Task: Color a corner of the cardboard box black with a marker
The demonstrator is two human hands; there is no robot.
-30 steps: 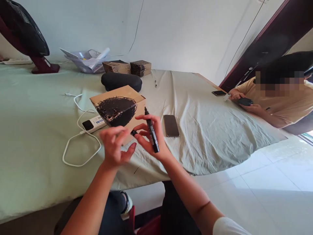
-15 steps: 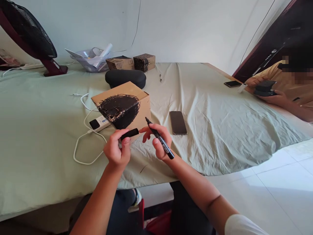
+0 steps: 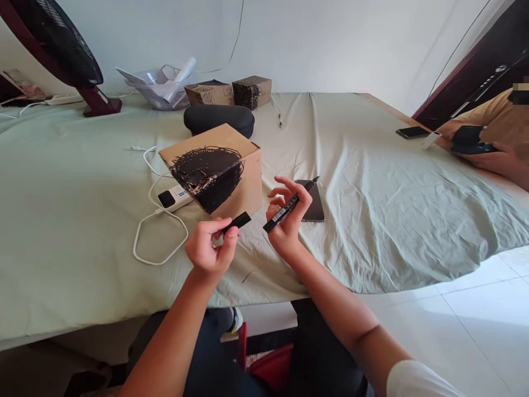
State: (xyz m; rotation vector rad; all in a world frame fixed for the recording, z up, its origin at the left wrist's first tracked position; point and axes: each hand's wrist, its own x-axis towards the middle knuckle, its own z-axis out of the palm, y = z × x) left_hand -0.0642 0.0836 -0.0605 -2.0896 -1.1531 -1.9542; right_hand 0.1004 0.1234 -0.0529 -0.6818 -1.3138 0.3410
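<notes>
My left hand (image 3: 210, 246) pinches a black marker cap (image 3: 236, 222) between thumb and fingers, pointing it to the right. My right hand (image 3: 286, 221) grips the uncapped black marker (image 3: 288, 208), its tip aimed up and to the right, its rear end close to the cap. Both hands hover over the near edge of a table covered in a pale green cloth (image 3: 372, 209). Just behind them stands a cardboard box (image 3: 219, 168) with one face scribbled black. A dark phone (image 3: 316, 204) lies flat beside my right hand.
A white power bank (image 3: 175, 198) with a looping white cable (image 3: 152, 242) lies left of the box. Behind it are a black case (image 3: 219, 119), two small decorated boxes (image 3: 229, 92), a plastic tray (image 3: 157, 88) and a fan (image 3: 58, 44). Another person's hands (image 3: 487, 151) hold a dark device at right.
My right hand has turned the marker from tip-up-left to tip-up-right. My left hand took the cap into a pinch and raised it. The view shifted, so the table moved up and right.
</notes>
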